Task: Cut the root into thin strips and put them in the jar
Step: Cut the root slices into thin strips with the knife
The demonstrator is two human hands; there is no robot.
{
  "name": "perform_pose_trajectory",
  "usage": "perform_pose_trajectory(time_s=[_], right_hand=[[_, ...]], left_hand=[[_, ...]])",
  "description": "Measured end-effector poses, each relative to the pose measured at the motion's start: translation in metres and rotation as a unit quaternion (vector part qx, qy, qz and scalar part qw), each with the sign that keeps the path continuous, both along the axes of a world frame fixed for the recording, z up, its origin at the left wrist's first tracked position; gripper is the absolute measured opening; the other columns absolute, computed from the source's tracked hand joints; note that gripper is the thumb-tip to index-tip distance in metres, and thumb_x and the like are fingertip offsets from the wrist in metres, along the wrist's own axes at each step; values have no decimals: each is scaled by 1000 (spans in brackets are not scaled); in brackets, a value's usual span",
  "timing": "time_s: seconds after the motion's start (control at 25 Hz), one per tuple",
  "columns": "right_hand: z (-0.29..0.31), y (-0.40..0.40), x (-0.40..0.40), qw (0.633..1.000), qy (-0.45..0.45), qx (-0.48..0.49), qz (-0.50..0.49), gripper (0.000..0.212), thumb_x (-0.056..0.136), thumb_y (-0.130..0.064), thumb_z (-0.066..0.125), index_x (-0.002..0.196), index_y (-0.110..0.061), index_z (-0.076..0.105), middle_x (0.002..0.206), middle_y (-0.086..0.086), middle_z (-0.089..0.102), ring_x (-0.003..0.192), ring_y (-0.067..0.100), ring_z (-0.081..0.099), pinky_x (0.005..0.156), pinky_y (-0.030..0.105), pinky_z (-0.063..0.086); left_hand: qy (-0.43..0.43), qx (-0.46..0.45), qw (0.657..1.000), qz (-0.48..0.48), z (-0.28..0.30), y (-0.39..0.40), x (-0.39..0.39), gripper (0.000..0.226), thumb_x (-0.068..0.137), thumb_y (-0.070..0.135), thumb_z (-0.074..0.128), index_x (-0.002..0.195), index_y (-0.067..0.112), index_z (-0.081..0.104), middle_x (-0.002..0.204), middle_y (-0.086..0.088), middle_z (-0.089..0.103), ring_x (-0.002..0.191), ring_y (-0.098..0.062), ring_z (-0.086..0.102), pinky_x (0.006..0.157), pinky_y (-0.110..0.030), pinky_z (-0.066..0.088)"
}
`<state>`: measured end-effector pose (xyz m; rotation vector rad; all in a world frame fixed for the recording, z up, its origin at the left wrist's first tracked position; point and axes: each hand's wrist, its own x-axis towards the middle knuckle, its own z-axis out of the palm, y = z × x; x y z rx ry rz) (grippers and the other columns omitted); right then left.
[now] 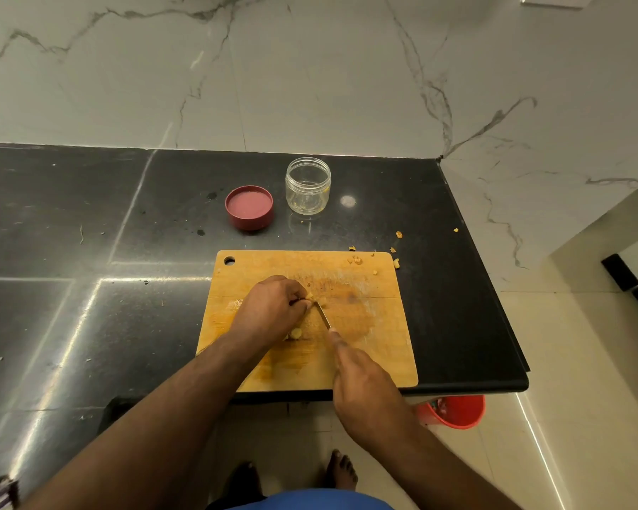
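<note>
On the wooden cutting board (380, 347), my left hand (273, 307) pinches a small pale-yellow piece of root (310, 297) against the wood. My right hand (365, 392) grips a knife (322, 315), index finger stretched along its spine, and the blade's tip meets the root at my left fingertips. Another root chunk (295, 333) lies beside my left wrist. The clear jar (308, 185) stands open behind the board, holding almost nothing. Its red lid (250, 207) lies upside down to the left of it.
Small root scraps (356, 259) lie scattered at the board's far right corner and on the black counter (89, 288). The counter's right edge drops to a tiled floor, where a red bucket (453, 412) sits. A marble wall rises behind.
</note>
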<state>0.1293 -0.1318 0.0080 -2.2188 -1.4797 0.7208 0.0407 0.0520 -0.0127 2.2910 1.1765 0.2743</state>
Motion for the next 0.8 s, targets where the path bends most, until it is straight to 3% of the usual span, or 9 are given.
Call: perform_pose_trajectory(time_s=[0.08, 0.2, 0.28, 0.48, 0.8], right_hand=[[1, -11, 3, 1000, 7, 13, -9, 57, 103, -22, 35, 156, -34, 16, 126, -5, 53, 104, 9, 52, 88, 26, 47], [12, -16, 14, 996, 63, 36, -44, 54, 103, -22, 39, 154, -32, 25, 144, -7, 48, 120, -2, 43, 101, 16, 38], [20, -15, 20, 994, 77, 56, -55, 53, 103, -21, 39, 154, -30, 27, 149, -9, 42, 121, -8, 34, 101, 12, 30], [22, 1, 15, 998, 46, 44, -14, 53, 105, -24, 36, 155, -30, 21, 149, -6, 41, 129, 5, 42, 105, 22, 37], [12, 13, 4, 999, -27, 12, 23, 55, 104, -24, 31, 156, -30, 13, 123, -3, 47, 93, 11, 51, 78, 24, 44]], left_hand=[[0, -10, 1000, 0, -1, 1, -1, 24, 93, 32, 69, 115, 22, 73, 106, 6, 64, 93, -10, 57, 77, -25, 47], [-4, -22, 1000, 5, -2, 1, -1, 25, 94, 32, 68, 116, 22, 72, 105, 7, 62, 93, -10, 56, 76, -25, 47], [-7, -26, 1000, 7, -3, 0, -2, 26, 94, 32, 68, 117, 22, 72, 104, 7, 61, 93, -10, 55, 75, -24, 45], [-8, -14, 1000, -7, 1, 1, -1, 26, 94, 31, 67, 118, 21, 72, 108, 5, 64, 96, -11, 57, 81, -27, 50], [-11, -11, 1000, -6, 2, 1, -1, 25, 94, 30, 68, 117, 21, 73, 107, 4, 65, 95, -12, 58, 83, -32, 53]])
